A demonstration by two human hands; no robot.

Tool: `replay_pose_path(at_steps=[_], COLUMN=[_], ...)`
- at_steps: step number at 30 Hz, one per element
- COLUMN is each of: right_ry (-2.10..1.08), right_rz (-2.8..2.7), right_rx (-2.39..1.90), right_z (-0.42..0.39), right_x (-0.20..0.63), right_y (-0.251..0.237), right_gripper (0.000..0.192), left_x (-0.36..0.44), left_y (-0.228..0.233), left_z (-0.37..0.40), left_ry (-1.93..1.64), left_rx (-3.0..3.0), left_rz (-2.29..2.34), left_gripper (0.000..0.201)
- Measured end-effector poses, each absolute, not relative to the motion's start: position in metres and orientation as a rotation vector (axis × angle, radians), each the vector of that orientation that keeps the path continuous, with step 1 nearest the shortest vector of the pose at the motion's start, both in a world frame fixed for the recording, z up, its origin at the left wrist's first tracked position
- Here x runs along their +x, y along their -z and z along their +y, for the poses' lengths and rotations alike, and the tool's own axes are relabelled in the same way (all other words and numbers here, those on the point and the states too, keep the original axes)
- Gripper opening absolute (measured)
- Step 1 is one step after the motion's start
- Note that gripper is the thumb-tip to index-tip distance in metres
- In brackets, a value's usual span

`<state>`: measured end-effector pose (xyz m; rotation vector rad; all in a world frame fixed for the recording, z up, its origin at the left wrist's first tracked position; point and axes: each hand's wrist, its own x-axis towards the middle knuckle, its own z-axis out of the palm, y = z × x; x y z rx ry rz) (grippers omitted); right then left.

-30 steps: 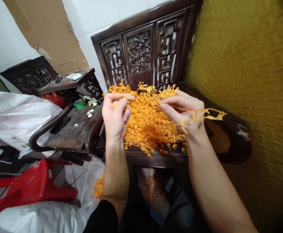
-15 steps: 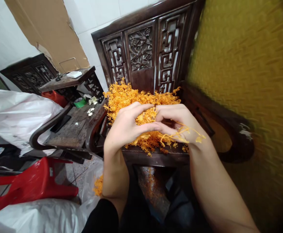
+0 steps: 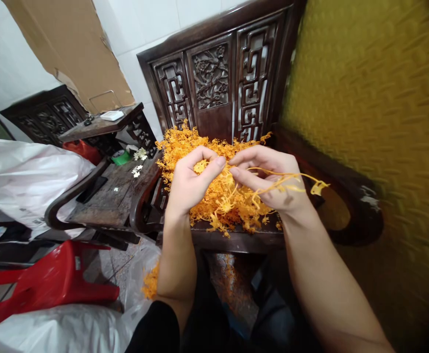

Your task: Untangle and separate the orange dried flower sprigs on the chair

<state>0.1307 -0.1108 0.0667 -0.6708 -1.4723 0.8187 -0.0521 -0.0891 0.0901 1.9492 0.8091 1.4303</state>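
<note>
A heap of orange plastic flower sprigs point(image 3: 232, 206) is piled on the seat of a dark carved wooden chair point(image 3: 214, 120). Over the heap, my left hand point(image 3: 192, 181) is closed in a pinch, thumb against forefinger, with a brighter yellow-orange bit showing inside its curl. Facing it, a small gap away, my right hand point(image 3: 277, 176) has its thumb and fingers drawn together on a thin orange plastic sprig point(image 3: 319, 186). Its strands trail across the palm and past the wrist. The exact spot each pinch grips is hidden by the fingertips.
At left, a second wooden chair point(image 3: 100, 208) bears green tape point(image 3: 120, 157), a dark phone-like slab point(image 3: 92, 189) and small white flower pieces point(image 3: 137, 170). A red plastic stool point(image 3: 67, 274) and white sacks point(image 3: 26, 171) stand near. A yellow textured surface point(image 3: 365, 98) rises at right.
My hands have drawn slightly apart at the fingertips, and my left thumb has come up to its forefinger. The sprig in my right hand now reaches further right.
</note>
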Motion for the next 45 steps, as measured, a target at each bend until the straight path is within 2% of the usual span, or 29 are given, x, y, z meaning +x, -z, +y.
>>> replay_pose_path(at_steps=[7,19,22,26,32,35,39,41,45], right_ry=[-0.618,-0.616,-0.652,-0.479,-0.259,-0.192,-0.083,-0.127,-0.331], right_rz=[-1.489,-1.542,-1.540,-1.737,-1.891,-1.914,-1.700,-1.543,-1.555], right_rx=[-0.757,-0.670,-0.659,-0.731,-0.756,-0.817,-1.017,-1.045,-0.940], right_z=[-0.115,-0.124,-0.121,-0.119,-0.131,-0.133,-0.133,-0.133,-0.127], right_x=[0.131,0.138,0.141,0.148,0.142,0.150,0.179,0.187,0.176], right_y=[-0.074,-0.084,-0.080,-0.079,-0.095,-0.097,-0.090,-0.087,-0.084], right_gripper=[0.010,0.005,0.004,0.007,0.014,0.015,0.011,0.006,0.009], left_x=[-0.040,-0.026,-0.030,-0.041,-0.028,-0.039,-0.081,-0.088,-0.063], left_y=[-0.077,-0.077,-0.076,-0.072,-0.071,-0.082,-0.102,-0.104,-0.092], left_z=[-0.081,-0.078,-0.076,-0.072,-0.076,-0.075,-0.073,-0.072,-0.076], left_ry=[-1.559,-1.576,-1.590,-1.595,-1.679,-1.721,-1.986,-1.975,-1.695], left_rx=[1.842,1.520,1.610,1.820,1.661,1.491,1.253,1.183,1.303], left_rz=[0.878,0.596,0.655,0.730,0.339,0.260,0.100,0.157,0.412], left_gripper=[0.029,0.050,0.052,0.044,0.041,0.049,0.063,0.061,0.047])
